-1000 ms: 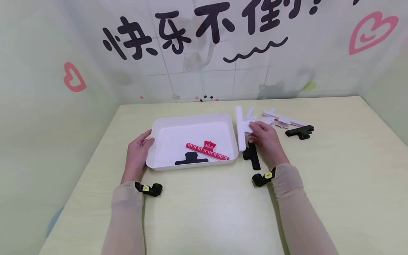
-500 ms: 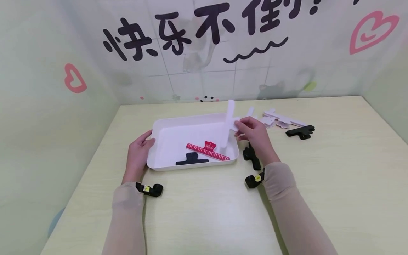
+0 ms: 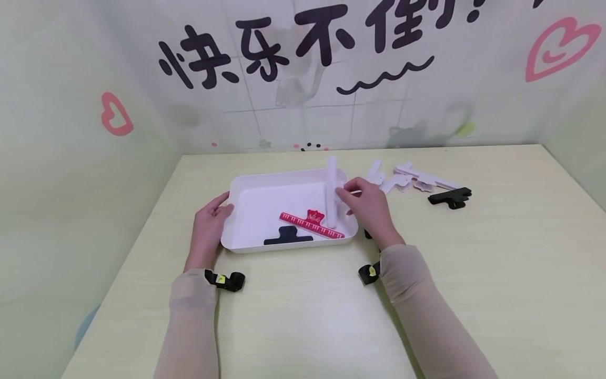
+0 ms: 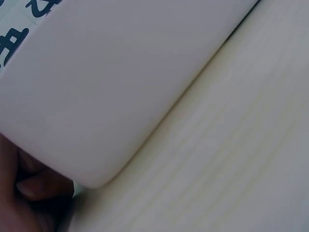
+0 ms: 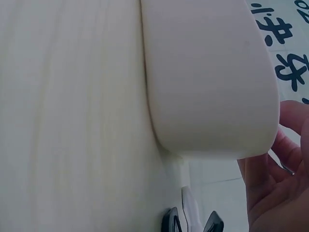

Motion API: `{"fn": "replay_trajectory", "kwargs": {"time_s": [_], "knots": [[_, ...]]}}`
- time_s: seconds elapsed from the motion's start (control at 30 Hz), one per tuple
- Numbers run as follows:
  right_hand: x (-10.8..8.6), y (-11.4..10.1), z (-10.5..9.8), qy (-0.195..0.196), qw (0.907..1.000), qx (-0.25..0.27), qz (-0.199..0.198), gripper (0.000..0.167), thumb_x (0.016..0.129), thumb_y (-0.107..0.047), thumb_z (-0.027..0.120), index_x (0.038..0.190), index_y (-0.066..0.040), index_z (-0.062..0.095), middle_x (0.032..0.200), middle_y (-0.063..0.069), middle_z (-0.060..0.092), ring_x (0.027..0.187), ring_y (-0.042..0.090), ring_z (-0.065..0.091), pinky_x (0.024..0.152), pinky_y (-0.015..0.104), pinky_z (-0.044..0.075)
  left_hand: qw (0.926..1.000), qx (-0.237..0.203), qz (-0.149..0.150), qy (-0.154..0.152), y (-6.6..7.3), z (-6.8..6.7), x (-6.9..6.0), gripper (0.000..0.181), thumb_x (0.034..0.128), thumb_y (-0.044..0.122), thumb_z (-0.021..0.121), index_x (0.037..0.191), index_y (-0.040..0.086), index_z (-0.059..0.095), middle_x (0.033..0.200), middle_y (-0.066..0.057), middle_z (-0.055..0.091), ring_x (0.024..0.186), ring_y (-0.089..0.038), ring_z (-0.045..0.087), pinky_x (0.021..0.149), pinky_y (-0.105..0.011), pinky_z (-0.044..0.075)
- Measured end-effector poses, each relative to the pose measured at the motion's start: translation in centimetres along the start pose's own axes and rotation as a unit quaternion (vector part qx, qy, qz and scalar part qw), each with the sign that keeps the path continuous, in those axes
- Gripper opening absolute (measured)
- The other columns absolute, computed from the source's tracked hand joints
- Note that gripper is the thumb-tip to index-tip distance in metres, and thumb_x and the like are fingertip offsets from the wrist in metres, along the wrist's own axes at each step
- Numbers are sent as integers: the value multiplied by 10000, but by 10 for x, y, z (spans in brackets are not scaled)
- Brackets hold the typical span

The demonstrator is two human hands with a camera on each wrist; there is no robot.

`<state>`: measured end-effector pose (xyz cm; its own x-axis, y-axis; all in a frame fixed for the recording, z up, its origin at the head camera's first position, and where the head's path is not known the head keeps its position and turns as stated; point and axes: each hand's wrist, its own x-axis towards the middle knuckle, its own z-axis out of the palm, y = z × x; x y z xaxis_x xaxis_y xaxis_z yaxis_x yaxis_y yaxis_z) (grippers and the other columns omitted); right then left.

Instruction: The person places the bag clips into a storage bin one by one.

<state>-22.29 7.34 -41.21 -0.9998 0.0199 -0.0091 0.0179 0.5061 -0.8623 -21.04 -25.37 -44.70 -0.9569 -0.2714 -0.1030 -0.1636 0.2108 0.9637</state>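
Note:
The left hand (image 3: 208,226) grips the left end of a white tray (image 3: 272,183), thumb at the rim. In the left wrist view, curled fingers (image 4: 41,186) show beside the tray's outer wall (image 4: 120,87). Over the tray's right end, the right hand (image 3: 371,208) pinches a long white clip (image 3: 331,195), its bar pointing away from the person. Inside the tray lie a red clip (image 3: 312,223) with a piano-key pattern and a black clip (image 3: 288,236). The tray wall (image 5: 212,82) hides the white clip from the right wrist view.
Several white clips (image 3: 421,176) lie in a loose pile right of the tray, beside a black clip (image 3: 450,197). Another black clip (image 3: 367,234) is mostly hidden under the right hand. A printed cloth (image 3: 322,116) hangs behind the table (image 3: 293,316).
The right hand has carried the white clip leftward from beside the tray to over its right end. The left hand stays on the tray.

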Motion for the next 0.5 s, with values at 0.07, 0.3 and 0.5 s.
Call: {"fn": "replay_trajectory", "kwargs": {"time_s": [0.07, 0.3, 0.5], "knots": [[-1, -3, 2, 39, 9996, -268, -67, 332, 821, -468, 579, 950, -163, 568, 922, 1, 574, 639, 179, 575, 606, 289, 469, 10000, 4, -1, 7, 1, 0, 0, 427, 873, 343, 559, 1290, 293, 479, 854, -39, 505, 696, -130, 513, 573, -227, 473], [-1, -10, 7, 141, 9932, -1065, -448, 283, 852, -418, 552, 939, -150, 573, 873, 0, 587, 736, 174, 524, 658, 307, 419, 10000, 22, -49, 47, 1, -2, 0, 430, 870, 358, 559, 1288, 304, 477, 854, -35, 497, 699, -132, 505, 576, -225, 471], [-1, -16, 12, 33, 9850, -1658, -468, 235, 868, -369, 529, 971, -159, 558, 814, -4, 581, 698, 185, 504, 588, 311, 404, 9999, -85, -50, 27, 0, 2, -1, 416, 873, 330, 563, 1281, 299, 486, 854, -48, 498, 696, -141, 509, 568, -228, 473]]}}
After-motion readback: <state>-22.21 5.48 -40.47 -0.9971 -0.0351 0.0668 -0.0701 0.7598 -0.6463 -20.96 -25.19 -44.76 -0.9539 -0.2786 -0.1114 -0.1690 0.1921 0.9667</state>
